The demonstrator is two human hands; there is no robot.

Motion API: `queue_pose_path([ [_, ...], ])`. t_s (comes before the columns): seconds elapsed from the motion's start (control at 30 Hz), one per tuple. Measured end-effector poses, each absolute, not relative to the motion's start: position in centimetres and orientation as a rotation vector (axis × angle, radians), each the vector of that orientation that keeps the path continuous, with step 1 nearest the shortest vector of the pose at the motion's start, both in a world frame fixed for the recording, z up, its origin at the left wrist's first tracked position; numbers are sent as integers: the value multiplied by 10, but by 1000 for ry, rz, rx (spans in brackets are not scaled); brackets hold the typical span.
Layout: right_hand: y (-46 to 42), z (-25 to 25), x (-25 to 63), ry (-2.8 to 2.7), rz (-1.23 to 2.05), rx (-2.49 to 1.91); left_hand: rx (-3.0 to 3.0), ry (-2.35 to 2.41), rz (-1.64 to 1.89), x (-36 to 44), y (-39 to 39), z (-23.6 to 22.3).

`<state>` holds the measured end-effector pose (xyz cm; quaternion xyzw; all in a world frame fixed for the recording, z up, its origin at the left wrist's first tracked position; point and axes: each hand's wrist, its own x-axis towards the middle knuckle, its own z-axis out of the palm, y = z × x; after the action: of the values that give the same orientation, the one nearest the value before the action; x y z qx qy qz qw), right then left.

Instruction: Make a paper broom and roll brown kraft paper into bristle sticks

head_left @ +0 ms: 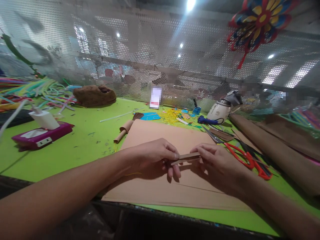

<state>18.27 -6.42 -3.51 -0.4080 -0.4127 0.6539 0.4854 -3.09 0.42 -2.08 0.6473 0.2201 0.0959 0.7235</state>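
Between my two hands is a narrow folded strip of brown paper (187, 158), held above a large sheet of brown paper (150, 133). My left hand (160, 155) pinches the strip's left end between thumb and fingers. The right end is gripped by the fingertips of my right hand (212, 158). Close to my right wrist lie scissors with red handles (240, 156), their blades pointing away to the left. At the sheet's far left corner are small rolled pieces of brown paper (126, 125).
A purple power strip (43, 136) with a white plug stands left. Behind are a brown carved-looking lump (95, 96), yellow shreds (172, 116), a blue-handled tool (210, 120) and a white container (220, 109). A long brown paper roll (270, 143) lies right, on the green table (85, 133).
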Motion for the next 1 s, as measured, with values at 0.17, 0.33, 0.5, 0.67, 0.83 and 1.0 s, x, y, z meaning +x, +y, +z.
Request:
queue_pose_path([
  [0.17, -67, -37, 179, -1096, 1542, -992, 1361, 451, 187, -31, 2, -17],
  [0.33, -66, -39, 181, -1114, 1539, -1000, 1309, 429, 126, -29, 9, -20],
  [0.5, -66, -38, 181, -1125, 1548, -975, 1325, 419, 66, -30, 10, -21],
  [0.67, -68, -35, 178, -1111, 1545, -983, 1359, 507, 101, -31, 5, -19],
  [0.83, -69, -33, 175, -1110, 1517, -1002, 1366, 525, 115, -31, 5, -21],
  [1.0, -69, -36, 176, -1111, 1505, -1002, 1375, 526, 125, -30, 4, -19],
])
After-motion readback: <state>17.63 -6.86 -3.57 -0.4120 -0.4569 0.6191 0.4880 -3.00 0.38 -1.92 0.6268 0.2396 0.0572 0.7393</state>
